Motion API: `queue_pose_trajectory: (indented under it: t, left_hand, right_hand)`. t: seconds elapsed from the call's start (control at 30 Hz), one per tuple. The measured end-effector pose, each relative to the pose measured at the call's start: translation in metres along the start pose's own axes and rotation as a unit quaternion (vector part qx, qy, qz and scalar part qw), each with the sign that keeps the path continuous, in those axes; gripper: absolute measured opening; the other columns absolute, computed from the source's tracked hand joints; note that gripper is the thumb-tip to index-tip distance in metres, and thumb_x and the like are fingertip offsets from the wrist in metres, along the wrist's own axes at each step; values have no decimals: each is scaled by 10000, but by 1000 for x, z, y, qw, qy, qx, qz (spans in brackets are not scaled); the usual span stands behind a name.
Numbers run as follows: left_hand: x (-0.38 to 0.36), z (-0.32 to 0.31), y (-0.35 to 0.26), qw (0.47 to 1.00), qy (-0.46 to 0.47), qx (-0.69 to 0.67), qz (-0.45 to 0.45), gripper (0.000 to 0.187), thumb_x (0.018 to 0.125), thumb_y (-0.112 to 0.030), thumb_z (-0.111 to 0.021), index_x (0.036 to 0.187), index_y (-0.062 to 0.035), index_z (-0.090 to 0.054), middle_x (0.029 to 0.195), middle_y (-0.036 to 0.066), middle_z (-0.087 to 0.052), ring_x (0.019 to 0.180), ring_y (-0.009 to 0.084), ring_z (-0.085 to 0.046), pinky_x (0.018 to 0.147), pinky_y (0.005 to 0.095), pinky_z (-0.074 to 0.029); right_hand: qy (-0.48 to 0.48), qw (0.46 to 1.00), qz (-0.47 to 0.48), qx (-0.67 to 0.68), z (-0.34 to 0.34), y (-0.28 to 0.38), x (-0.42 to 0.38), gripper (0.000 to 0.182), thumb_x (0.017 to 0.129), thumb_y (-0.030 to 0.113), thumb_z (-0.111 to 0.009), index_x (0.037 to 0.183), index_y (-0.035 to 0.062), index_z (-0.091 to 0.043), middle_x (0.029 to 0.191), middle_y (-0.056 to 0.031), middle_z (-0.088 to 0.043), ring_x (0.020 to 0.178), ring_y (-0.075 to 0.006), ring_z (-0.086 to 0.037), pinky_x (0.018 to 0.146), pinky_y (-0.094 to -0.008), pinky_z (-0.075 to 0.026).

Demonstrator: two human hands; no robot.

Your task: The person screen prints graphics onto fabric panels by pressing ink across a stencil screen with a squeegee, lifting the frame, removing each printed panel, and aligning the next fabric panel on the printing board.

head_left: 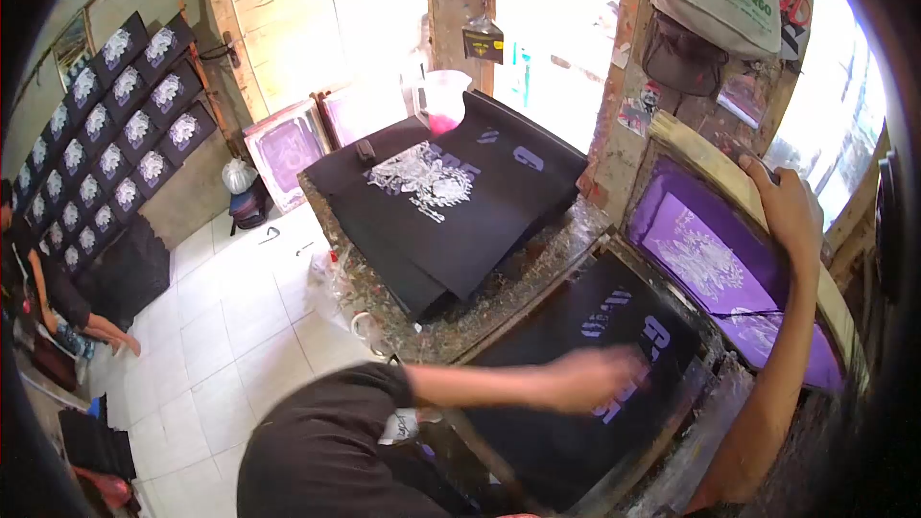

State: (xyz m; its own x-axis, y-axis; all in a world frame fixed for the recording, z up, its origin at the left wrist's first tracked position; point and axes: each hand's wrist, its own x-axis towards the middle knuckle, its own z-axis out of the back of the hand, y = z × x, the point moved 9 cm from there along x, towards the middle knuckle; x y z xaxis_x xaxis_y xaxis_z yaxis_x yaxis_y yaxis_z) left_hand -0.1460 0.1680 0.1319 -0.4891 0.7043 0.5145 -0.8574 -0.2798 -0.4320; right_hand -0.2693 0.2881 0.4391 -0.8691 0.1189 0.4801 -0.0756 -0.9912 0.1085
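One black fabric panel [547, 436] bearing purple print lies flat on the work surface; the left hand [597, 379] is positioned over its lettering, motion-blurred, so finger closure and contact cannot be determined. To its right, the right hand [791, 201] grasps the wooden edge of a tilted purple screen frame [696, 245]. Beyond the panel, a stack of printed black sheets [499, 211] rests on a speckled slab [552, 264].

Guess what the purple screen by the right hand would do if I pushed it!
The purple screen would probably stay stiff, because a thick wooden edge borders it. It might drop if let go, since it's tilted up with the right hand on that edge. Its flat, thin-looking middle could be easy to poke through.
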Motion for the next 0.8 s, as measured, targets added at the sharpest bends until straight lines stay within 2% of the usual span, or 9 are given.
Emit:
queue_pose_trajectory:
  t: [0.13,0.23,0.33,0.4,0.43,0.5,0.57,0.73,0.8]
  left_hand:
    - [70,-183,-185,908,57,-335,-247,645,787,-312,-717,1349,-28,-580,1487,222,-468,1419,415,-378,1223,481,-253]
    - [78,-245,-216,958,32,-157,-237,716,843,-443,-643,1406,-23,-500,1529,256,-393,1455,452,-296,1209,576,-210]
    - [27,-262,-142,925,353,-134,-45,697,884,-422,-605,1467,-65,-473,1484,240,-437,1450,441,-289,1188,575,-235]
    - [-19,-165,-79,951,256,149,-89,439,865,-281,-602,1225,-32,-639,1243,172,-613,1210,327,-535,1053,519,-403]
    - [-29,-102,-29,991,109,77,26,347,839,-166,-615,1158,-41,-669,1164,148,-639,1099,336,-583,1005,533,-436]
    - [-74,-48,52,988,8,77,137,415,811,-103,-696,1221,-59,-647,1309,164,-603,1283,398,-503,1113,587,-338]
    - [-97,-50,58,982,68,129,117,479,872,-205,-708,1333,-123,-608,1464,168,-505,1406,404,-394,1156,631,-242]
    - [-99,-74,60,948,214,160,172,779,931,-657,-531,1580,-281,-325,1665,148,-198,1534,436,-95,1189,664,-25]
    - [-100,-77,63,949,215,162,167,795,924,-669,-531,1581,-272,-323,1664,147,-202,1534,434,-98,1190,663,-29]
  right_hand:
    - [-5,1000,-13,-27,2,-3,-5,909,852,778,-502,1149,-61,-687,1095,-316,-685,1069,-429,-661,949,-478,-477]
    - [-18,1000,-9,-4,0,-8,-3,890,866,753,-511,1145,-73,-690,1086,-323,-681,1070,-432,-656,954,-461,-465]
    - [31,998,43,41,-14,-9,12,879,856,753,-520,1126,-65,-694,1013,-320,-692,966,-406,-692,889,-469,-500]
    - [36,994,67,73,-22,-12,20,813,810,739,-580,1114,-1,-729,1017,-289,-717,927,-385,-727,850,-447,-551]
    - [18,999,22,33,1,1,-4,764,921,676,-479,1193,-6,-691,1205,-274,-669,1144,-434,-636,1014,-446,-477]
    - [53,998,6,34,-14,-12,-1,772,926,658,-486,1194,-40,-678,1189,-307,-660,1147,-433,-636,1017,-464,-472]
    - [-38,990,124,55,-7,1,10,741,940,630,-480,1203,-36,-674,1173,-329,-654,1144,-444,-634,1022,-475,-467]
    - [40,991,122,49,-12,1,17,709,961,602,-456,1202,-29,-672,1219,-335,-631,1169,-452,-611,1043,-479,-447]
    - [63,990,117,42,-21,-1,26,684,972,592,-440,1215,-4,-673,1234,-337,-624,1177,-454,-603,1050,-481,-440]
